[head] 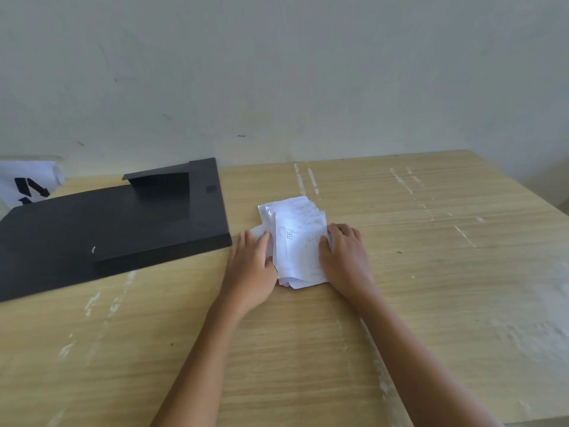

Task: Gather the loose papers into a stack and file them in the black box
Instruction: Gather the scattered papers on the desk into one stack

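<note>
The papers (297, 238) lie in a loose, fanned pile on the wooden table (431, 272), a little right of the frame's middle, their upper edges splayed toward twelve o'clock and the top sheet showing a ruled form with faint handwriting. The left hand (251, 266) rests at the pile's nine o'clock side, fingers straight and close together, lying flat over the sheets that stick out there. The right hand (346, 257) sits at the three o'clock side, its fingers bent a little and pressing down on the right edge of the top sheet; whether any sheet is pinched under them cannot be told. The two hands bracket the pile from both sides. The black box (107, 229) lies flat at nine o'clock from the papers, just beside the left hand's fingertips but not touching them, with a flap (160, 183) raised at its far end. Beyond the box, at ten o'clock, a white bag (29, 180) with black markings sits against the pale wall (277, 72).
</note>
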Action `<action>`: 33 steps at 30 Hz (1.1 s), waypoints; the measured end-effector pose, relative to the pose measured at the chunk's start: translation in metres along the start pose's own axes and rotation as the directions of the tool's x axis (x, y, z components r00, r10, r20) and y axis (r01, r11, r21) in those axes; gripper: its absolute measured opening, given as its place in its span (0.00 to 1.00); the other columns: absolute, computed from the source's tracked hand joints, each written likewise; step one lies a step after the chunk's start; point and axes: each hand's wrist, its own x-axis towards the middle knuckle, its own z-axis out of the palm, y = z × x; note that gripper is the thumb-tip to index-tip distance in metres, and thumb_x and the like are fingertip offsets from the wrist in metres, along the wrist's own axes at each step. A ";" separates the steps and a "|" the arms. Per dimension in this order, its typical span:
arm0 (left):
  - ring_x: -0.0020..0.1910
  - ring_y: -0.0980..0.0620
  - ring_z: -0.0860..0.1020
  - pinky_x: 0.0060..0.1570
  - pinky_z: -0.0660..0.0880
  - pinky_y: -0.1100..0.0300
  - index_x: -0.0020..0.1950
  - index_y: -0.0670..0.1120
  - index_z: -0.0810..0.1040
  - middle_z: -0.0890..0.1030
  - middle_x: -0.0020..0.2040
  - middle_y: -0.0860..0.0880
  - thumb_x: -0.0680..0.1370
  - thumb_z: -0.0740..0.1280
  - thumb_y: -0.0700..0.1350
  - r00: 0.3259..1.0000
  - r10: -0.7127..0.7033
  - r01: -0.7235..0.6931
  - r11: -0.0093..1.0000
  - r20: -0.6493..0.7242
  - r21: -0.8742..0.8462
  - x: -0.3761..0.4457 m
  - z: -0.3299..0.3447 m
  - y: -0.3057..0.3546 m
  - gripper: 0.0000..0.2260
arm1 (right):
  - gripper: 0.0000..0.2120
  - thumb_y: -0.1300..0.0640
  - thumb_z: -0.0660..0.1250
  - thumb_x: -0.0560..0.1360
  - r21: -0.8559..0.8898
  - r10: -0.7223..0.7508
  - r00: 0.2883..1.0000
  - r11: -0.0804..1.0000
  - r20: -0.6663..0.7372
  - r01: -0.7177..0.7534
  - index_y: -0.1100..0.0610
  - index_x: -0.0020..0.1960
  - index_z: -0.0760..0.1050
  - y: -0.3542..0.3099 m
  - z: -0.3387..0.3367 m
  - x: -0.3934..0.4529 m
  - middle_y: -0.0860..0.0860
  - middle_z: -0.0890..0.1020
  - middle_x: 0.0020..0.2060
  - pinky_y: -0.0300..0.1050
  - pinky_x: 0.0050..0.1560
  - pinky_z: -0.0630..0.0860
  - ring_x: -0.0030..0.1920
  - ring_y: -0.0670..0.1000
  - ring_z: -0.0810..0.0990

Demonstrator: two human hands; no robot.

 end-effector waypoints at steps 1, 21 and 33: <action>0.77 0.48 0.58 0.75 0.55 0.56 0.79 0.48 0.62 0.64 0.74 0.50 0.78 0.56 0.37 1.000 -0.019 0.017 0.996 -0.021 -0.093 0.001 -0.001 -0.001 0.28 | 0.11 0.56 0.56 0.80 0.010 0.005 1.000 1.000 -0.002 -0.005 0.60 0.54 0.75 0.000 0.000 0.000 0.53 0.77 0.60 0.47 0.63 0.67 0.64 0.55 0.68; 0.62 0.40 0.70 0.55 0.69 0.50 0.63 0.42 0.74 0.75 0.61 0.43 0.80 0.59 0.57 0.911 -0.334 0.384 0.900 -0.241 0.205 0.031 0.020 0.076 0.21 | 0.17 0.58 0.53 0.81 0.011 0.002 1.000 1.000 0.016 -0.003 0.64 0.61 0.75 -0.002 -0.002 0.000 0.53 0.74 0.67 0.46 0.68 0.65 0.69 0.53 0.65; 0.52 0.48 0.78 0.49 0.74 0.55 0.77 0.47 0.63 0.78 0.64 0.52 0.79 0.61 0.44 0.938 -0.346 0.306 0.805 0.017 -0.509 0.051 -0.011 0.061 0.26 | 0.18 0.55 0.54 0.80 -0.037 -0.009 1.000 0.999 0.003 0.009 0.60 0.64 0.75 0.000 0.000 0.001 0.51 0.75 0.66 0.46 0.70 0.63 0.69 0.53 0.65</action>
